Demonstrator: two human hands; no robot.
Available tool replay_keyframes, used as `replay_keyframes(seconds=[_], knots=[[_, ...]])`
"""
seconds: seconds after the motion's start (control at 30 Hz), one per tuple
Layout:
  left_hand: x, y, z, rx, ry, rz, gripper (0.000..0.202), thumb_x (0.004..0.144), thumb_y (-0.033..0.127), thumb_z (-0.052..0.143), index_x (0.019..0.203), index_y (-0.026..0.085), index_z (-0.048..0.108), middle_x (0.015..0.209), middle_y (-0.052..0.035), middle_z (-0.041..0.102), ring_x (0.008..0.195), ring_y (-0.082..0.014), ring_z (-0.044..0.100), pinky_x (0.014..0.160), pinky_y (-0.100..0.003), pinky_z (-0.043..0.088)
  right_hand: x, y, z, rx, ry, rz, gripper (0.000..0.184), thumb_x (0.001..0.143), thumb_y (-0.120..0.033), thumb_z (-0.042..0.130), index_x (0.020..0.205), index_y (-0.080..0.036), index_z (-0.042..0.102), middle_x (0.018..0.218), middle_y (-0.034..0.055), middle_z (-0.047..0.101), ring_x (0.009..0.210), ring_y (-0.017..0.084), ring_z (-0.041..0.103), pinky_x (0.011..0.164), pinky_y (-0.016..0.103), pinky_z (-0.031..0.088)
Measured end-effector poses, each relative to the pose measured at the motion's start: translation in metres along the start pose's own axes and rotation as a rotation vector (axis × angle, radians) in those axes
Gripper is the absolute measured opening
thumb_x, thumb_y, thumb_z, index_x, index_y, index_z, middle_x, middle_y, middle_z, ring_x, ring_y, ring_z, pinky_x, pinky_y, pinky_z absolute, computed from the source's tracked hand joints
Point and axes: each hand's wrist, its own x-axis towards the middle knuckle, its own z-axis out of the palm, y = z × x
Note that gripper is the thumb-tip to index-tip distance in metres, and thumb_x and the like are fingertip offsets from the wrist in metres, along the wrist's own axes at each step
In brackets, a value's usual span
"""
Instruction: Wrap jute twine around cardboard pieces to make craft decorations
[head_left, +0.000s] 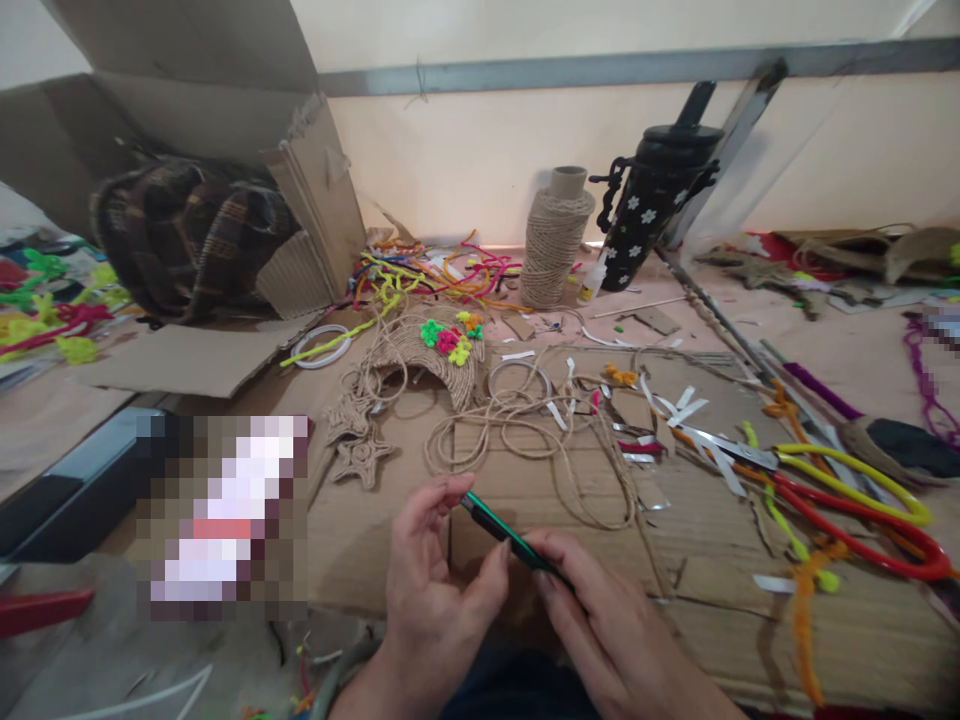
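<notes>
Both hands meet low in the middle over a sheet of brown cardboard (517, 480). My right hand (600, 620) grips the back end of a slim green utility knife (506, 535) that points up and to the left. My left hand (435, 570) pinches the knife's front part, thumb under it and forefinger curled over the tip. Loose loops of jute cord (525, 430) lie on the cardboard just beyond the knife. A woven jute piece with small bright flowers (439, 355) and a jute star (364, 455) lie further back.
A spool of jute twine (553, 240) and a black flowered bottle (645, 215) stand near the wall. Pipe cleaners (427, 275) are piled behind. Scissors (731, 445) and red and yellow tubes (855, 510) lie at the right. A dark bag in a cardboard box (187, 235) sits at the left.
</notes>
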Motion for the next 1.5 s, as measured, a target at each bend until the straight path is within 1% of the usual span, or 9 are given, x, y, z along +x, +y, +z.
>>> replay_keyframes(seconds=[0.27,0.37,0.47,0.57,0.7,0.93,1.07,1.3,1.5], knots=[[0.004,0.000,-0.006,0.034,-0.063,-0.072,0.046,0.077,0.007,0.064,0.113,0.032,0.052,0.106,0.0005,0.061,0.102,-0.0102,0.059,0.092,-0.020,0.045,-0.001,-0.002,-0.015,0.170,-0.037,0.118,0.030,0.090,-0.019,0.039,0.116,-0.023,0.053,0.099,0.0047,0.068,0.091,0.015,0.065,0.077,0.025,0.051],[0.007,0.001,-0.012,0.115,-0.104,-0.092,0.034,0.078,0.011,0.065,0.106,0.030,0.059,0.100,-0.0002,0.061,0.096,-0.0120,0.059,0.086,-0.021,0.048,-0.006,-0.001,-0.023,0.418,-0.020,0.278,0.026,0.092,-0.025,0.043,0.116,-0.025,0.053,0.094,0.0032,0.068,0.077,0.013,0.064,0.068,0.022,0.050],[0.008,0.003,-0.016,0.164,-0.145,-0.071,0.024,0.078,0.015,0.067,0.097,0.029,0.065,0.095,-0.0001,0.061,0.092,-0.0124,0.059,0.080,-0.019,0.049,-0.009,0.003,-0.026,0.727,-0.002,0.403,0.017,0.091,-0.031,0.050,0.104,-0.023,0.055,0.084,0.0012,0.068,0.062,0.009,0.060,0.058,0.019,0.048],[0.009,0.003,-0.018,0.163,-0.171,-0.050,0.022,0.077,0.015,0.068,0.095,0.028,0.068,0.092,-0.0002,0.063,0.086,-0.0125,0.061,0.073,-0.017,0.050,-0.008,0.006,-0.024,0.969,0.056,0.400,0.020,0.085,-0.037,0.061,0.095,-0.021,0.054,0.080,0.0008,0.069,0.060,0.007,0.060,0.057,0.017,0.046],[0.010,0.005,-0.018,0.127,-0.206,-0.013,0.021,0.075,0.011,0.067,0.090,0.026,0.070,0.083,-0.0015,0.066,0.077,-0.0146,0.064,0.066,-0.020,0.053,-0.005,0.008,-0.020,1.186,0.151,0.325,0.026,0.081,-0.038,0.068,0.094,-0.020,0.054,0.078,0.0005,0.069,0.059,0.008,0.062,0.056,0.019,0.048],[0.014,0.011,-0.017,0.028,-0.304,0.049,0.025,0.072,0.006,0.066,0.086,0.026,0.070,0.078,0.0003,0.070,0.076,-0.0138,0.067,0.071,-0.019,0.056,-0.002,0.005,-0.019,1.130,0.203,0.319,0.032,0.081,-0.044,0.065,0.097,-0.018,0.057,0.073,0.0005,0.067,0.055,0.008,0.061,0.054,0.020,0.048],[0.007,0.006,-0.022,0.049,-0.254,-0.085,0.030,0.075,0.008,0.067,0.095,0.030,0.071,0.090,0.0021,0.073,0.087,-0.0117,0.068,0.081,-0.016,0.053,-0.004,0.005,-0.020,1.113,0.239,0.297,0.028,0.083,-0.042,0.063,0.098,-0.019,0.057,0.076,0.0004,0.068,0.059,0.009,0.062,0.058,0.021,0.050],[0.003,0.006,-0.018,-0.157,-0.132,-0.367,0.030,0.078,0.019,0.070,0.104,0.033,0.068,0.090,0.0019,0.075,0.080,-0.0111,0.071,0.072,-0.014,0.055,-0.009,0.008,-0.015,1.108,0.282,0.302,0.019,0.084,-0.037,0.063,0.096,-0.022,0.059,0.082,0.0017,0.072,0.063,0.012,0.066,0.064,0.025,0.053],[0.004,0.007,-0.015,-0.119,-0.119,-0.467,0.039,0.068,0.027,0.078,0.105,0.025,0.066,0.083,-0.0019,0.072,0.073,-0.0130,0.067,0.065,-0.017,0.054,-0.011,0.000,-0.009,1.041,0.278,0.373,0.022,0.083,-0.041,0.064,0.093,-0.022,0.059,0.084,0.0037,0.072,0.064,0.013,0.067,0.062,0.025,0.054]])
